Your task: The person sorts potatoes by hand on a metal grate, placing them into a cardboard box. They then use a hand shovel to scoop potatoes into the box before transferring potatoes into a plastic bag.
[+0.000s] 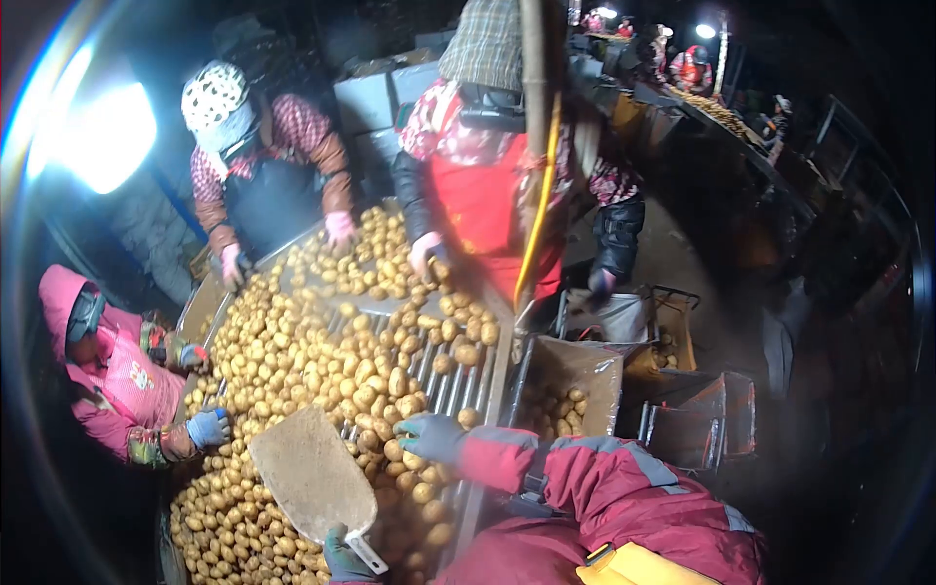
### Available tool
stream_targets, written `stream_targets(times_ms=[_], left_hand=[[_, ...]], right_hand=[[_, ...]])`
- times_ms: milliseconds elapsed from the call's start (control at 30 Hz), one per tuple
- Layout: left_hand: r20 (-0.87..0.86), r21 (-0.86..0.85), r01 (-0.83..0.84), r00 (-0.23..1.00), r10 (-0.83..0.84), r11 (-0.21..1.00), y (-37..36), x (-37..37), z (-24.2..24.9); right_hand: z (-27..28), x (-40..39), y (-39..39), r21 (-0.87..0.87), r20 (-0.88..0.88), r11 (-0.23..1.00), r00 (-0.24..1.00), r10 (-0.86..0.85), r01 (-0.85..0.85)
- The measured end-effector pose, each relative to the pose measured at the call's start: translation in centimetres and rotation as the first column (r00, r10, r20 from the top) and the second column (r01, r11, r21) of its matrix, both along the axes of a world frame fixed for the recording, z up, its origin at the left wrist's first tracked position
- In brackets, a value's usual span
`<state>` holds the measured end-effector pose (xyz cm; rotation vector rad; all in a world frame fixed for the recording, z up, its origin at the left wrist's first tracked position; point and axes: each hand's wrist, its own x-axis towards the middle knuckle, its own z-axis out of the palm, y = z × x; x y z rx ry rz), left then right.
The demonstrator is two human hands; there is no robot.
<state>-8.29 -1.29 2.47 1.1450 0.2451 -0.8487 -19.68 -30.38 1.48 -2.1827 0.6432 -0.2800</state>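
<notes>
A broad, dirt-coated scoop (pixel 314 470) with a white handle lies slanted over the potatoes (pixel 292 366). My left hand (pixel 343 556), in a green-grey glove, is at the scoop's handle end and grips it; part of the hand is cut off by the frame's lower edge. My right hand (pixel 434 438), gloved in grey with teal fingertips, reaches out from a maroon sleeve over the potatoes on the metal roller table (pixel 470 388). Its fingers stretch apart, touching or just above the potatoes, and nothing is visibly held.
Three co-workers with gloved hands stand around the table: one in pink (pixel 127 375), one in a spotted hat (pixel 216 102), one in a red apron (pixel 478 200). A lined crate (pixel 590 366) holding potatoes adjoins the table's right edge. A pole (pixel 536 146) rises beside it.
</notes>
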Motion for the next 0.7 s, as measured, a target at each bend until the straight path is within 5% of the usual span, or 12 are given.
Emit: stream_targets(times_ms=[100,267,300,333,400,567,633,667,700], left_hand=[[0.012,0.022,-0.061,0.998,0.06,0.998,-0.2,-0.2,0.4],[0.028,0.008,-0.133,0.991,0.132,0.991,-1.2,-1.5,0.1],[-0.021,0.051,-0.147,0.989,0.148,0.988,-0.7,-1.5,-0.3],[-0.07,0.094,-0.16,0.983,0.167,0.983,-0.1,-1.5,-0.7],[-0.067,0.148,-0.137,0.987,0.148,0.979,1.5,-1.2,-2.3],[-0.157,0.154,-0.166,0.969,0.19,0.974,2.6,-1.5,-0.5],[-0.051,0.206,-0.125,0.989,0.138,0.971,4.2,-1.7,-0.3],[0.001,0.232,-0.107,0.994,0.11,0.967,5.0,-1.8,-0.2],[-0.17,0.128,-0.22,0.956,0.24,0.967,5.6,-1.5,-0.1]], right_hand=[[-2.0,2.7,0.6,0.048,0.021,0.985,0.986,0.164,-0.165],[-6.3,5.6,1.3,-0.31,-0.038,0.821,0.869,0.493,-0.48],[-9.5,6.1,1.2,-0.421,0.073,0.807,0.871,0.486,-0.415],[-9.3,6.5,0.8,-0.43,-0.102,0.773,0.876,0.471,-0.466],[-8.6,5.3,-1.6,-0.356,0.148,0.826,0.847,0.511,-0.436],[-3.9,5.4,-5.2,-0.288,-0.156,0.856,0.903,0.4,-0.429],[-4.9,4.7,-7.5,-0.445,-0.01,0.842,0.942,0.336,-0.305],[-5.2,4.7,-8.3,-0.535,-0.126,0.813,0.973,0.192,-0.23],[-1.4,4.1,-9.0,-0.398,-0.329,0.872,0.932,0.153,-0.284]])
